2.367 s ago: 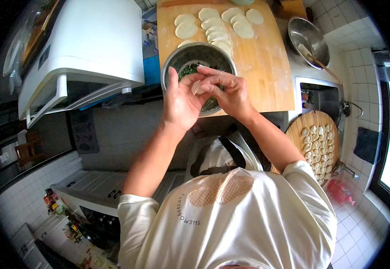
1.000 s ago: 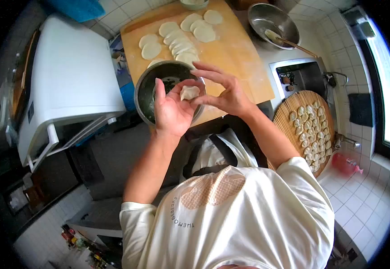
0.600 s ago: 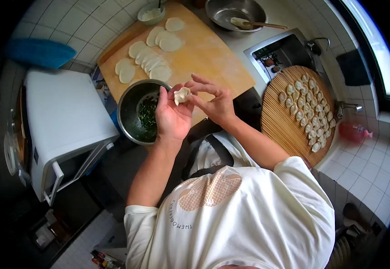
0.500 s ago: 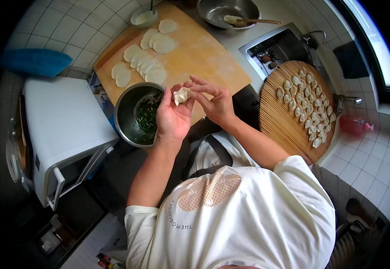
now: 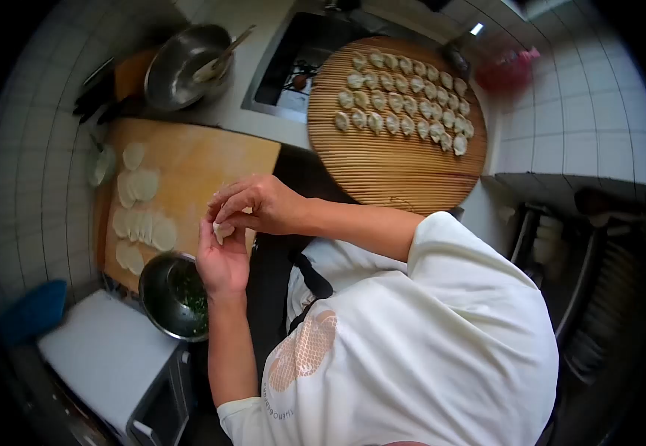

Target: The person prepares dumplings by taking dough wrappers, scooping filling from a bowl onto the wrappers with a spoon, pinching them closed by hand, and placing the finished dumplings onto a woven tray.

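A small folded dumpling [image 5: 222, 232] lies in the fingers of my left hand [image 5: 223, 262], which is cupped around it with the palm up. From above, my right hand [image 5: 257, 204] pinches the same dumpling, thumb and fingers together. Just below and left of my hands is a metal bowl [image 5: 161, 296] with green filling [image 5: 190, 293]. Round dough wrappers [image 5: 144, 227] lie in overlapping groups on the wooden board [image 5: 211, 160]. Several rows of finished dumplings [image 5: 393, 102] sit on a round slatted tray [image 5: 382, 171] to the right.
A large metal bowl [image 5: 178, 70] with a spatula stands behind the board, near the sink [image 5: 282, 89]. A small bowl [image 5: 101, 165] is at the board's left edge. A white appliance [image 5: 107, 357] stands at the lower left. A pink object [image 5: 505, 72] lies beyond the tray.
The view has swung round toward the round tray, so board and bowl now appear farther left. My right hand has gone from spread fingers to pinching the dumpling, which has stayed in my left hand.
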`<state>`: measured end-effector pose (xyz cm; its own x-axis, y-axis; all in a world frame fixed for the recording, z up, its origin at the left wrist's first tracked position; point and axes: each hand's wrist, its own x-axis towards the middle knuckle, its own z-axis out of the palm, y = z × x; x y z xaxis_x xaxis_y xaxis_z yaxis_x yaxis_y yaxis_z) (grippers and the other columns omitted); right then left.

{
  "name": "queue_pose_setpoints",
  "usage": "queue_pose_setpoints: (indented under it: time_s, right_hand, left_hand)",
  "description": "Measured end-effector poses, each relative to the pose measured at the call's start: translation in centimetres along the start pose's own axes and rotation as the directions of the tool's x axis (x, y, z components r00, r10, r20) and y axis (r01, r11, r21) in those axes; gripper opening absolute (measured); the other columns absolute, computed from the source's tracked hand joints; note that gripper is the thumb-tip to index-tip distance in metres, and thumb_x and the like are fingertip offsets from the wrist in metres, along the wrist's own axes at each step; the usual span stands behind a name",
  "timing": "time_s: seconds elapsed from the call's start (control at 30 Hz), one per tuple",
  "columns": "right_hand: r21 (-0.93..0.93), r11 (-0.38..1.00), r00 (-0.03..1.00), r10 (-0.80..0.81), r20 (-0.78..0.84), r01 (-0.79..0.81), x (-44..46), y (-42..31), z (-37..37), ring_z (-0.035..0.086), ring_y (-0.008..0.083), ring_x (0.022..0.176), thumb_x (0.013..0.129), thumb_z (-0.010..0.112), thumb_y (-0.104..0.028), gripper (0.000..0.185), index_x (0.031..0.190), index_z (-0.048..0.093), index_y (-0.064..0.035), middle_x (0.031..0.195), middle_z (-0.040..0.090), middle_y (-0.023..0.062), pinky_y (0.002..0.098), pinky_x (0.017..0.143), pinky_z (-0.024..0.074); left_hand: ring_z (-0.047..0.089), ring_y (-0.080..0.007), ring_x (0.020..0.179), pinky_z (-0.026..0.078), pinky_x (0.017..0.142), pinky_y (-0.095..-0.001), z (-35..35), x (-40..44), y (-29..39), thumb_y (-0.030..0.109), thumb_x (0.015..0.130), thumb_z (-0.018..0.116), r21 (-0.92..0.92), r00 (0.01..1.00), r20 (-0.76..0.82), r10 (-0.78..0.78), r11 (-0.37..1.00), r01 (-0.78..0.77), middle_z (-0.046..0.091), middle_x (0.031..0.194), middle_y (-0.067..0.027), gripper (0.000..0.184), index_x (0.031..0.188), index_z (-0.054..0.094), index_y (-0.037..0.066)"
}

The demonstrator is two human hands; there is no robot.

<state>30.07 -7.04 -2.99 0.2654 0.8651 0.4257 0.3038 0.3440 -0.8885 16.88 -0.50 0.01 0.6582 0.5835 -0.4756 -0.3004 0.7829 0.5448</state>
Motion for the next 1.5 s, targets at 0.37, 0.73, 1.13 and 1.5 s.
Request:
queue_pose_setpoints:
  time_s: [0.37,0.73,1.13,1.5]
  right_hand:
    - [0.409,0.857,0.848,0.447,-0.286,-0.314,-8.2,-0.2,-8.4,0.061,0.0139,0.086,0.083,0.058,-0.005,0.012,0.092,0.063,0.0024,0.093,0.065,0.009,0.0265,0.078,0.0497]
    - [0.502,0.844,0.04,0.517,-0.855,-0.187,-32.0,2.9,-28.7,0.061,0.0147,0.078,0.088,0.056,-0.016,0.015,0.097,0.056,-0.0042,0.09,0.061,0.0043,0.0292,0.065,0.0557]
    - [0.117,0.431,-0.072,0.12,-0.99,-0.895,-37.7,10.0,-30.6,0.055,0.0124,0.076,0.077,0.067,-0.019,0.022,0.09,0.061,-0.0016,0.082,0.061,0.0033,0.0263,0.072,0.0452]
    - [-0.107,0.174,0.09,-0.102,-0.991,-0.979,-31.9,8.3,-27.5,0.058,0.0185,0.089,0.084,0.061,-0.028,0.041,0.11,0.056,0.0033,0.096,0.063,0.0109,0.0299,0.081,0.0443]
  left_hand:
    - [0.049,-0.0255,0.112,0.038,0.099,-0.0372,4.4,3.5,-7.5,0.029,0.097,0.029,0.138,0.887,0.347,-0.305,0.952,0.274,0.049,0.119,-0.0155,0.038,0.12,0.041,0.0]
    - [0.054,-0.0207,0.103,0.045,0.087,-0.0308,4.4,3.2,-7.2,0.022,0.095,0.039,0.471,0.907,0.136,-0.399,0.831,0.296,0.055,0.111,-0.0132,0.03,0.114,0.048,0.001]
    - [0.059,-0.0204,0.094,0.048,0.083,-0.0318,2.1,2.8,-6.5,0.021,0.093,0.044,0.444,0.946,0.077,-0.316,0.86,0.252,0.06,0.103,-0.0125,0.027,0.11,0.052,0.002]
    - [0.058,-0.0168,0.093,0.046,0.084,-0.0299,-2.4,0.4,-1.5,0.02,0.093,0.044,0.361,0.978,0.025,-0.207,0.914,0.184,0.06,0.099,-0.0099,0.023,0.106,0.053,0.004]
